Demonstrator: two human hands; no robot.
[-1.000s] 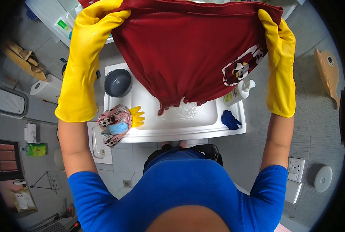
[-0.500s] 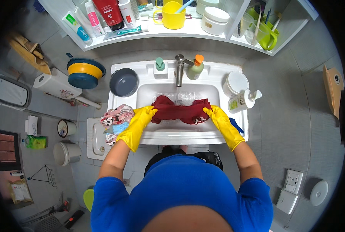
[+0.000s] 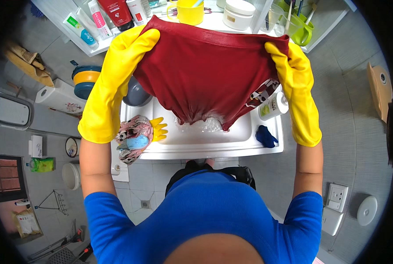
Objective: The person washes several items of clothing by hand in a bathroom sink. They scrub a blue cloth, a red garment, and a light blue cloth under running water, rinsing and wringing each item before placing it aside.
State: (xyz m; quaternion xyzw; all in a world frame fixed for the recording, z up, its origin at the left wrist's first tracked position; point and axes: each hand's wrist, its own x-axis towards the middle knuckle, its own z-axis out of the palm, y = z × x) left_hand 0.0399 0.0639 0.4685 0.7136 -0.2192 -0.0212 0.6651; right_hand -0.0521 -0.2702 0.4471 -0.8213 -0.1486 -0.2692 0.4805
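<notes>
Both my hands wear long yellow rubber gloves. Between them hangs a pair of dark red underpants (image 3: 209,70), stretched wide, with a cartoon print at its lower right. My left hand (image 3: 137,46) is closed on the waistband's left end. Its right end is pinched in my right hand (image 3: 284,57). The cloth is raised in front of the white sink (image 3: 196,147), its gathered lower part above the basin. Clear bubbly water (image 3: 205,125) shows under the hem. The tap and the soap bottles near it are hidden behind the cloth.
Left of the basin lie patterned clothes (image 3: 134,136) beside yellow glove fingers (image 3: 159,128); a grey bowl (image 3: 137,93) stands behind. On the right are a pump bottle (image 3: 273,106) and a dark blue cloth (image 3: 266,137). A shelf with toiletries (image 3: 238,14) runs along the back.
Both hands have lifted the red underpants up and away from the basin, spreading them out. The dark blue cloth and the yellow glove fingers on the sink have come into sight.
</notes>
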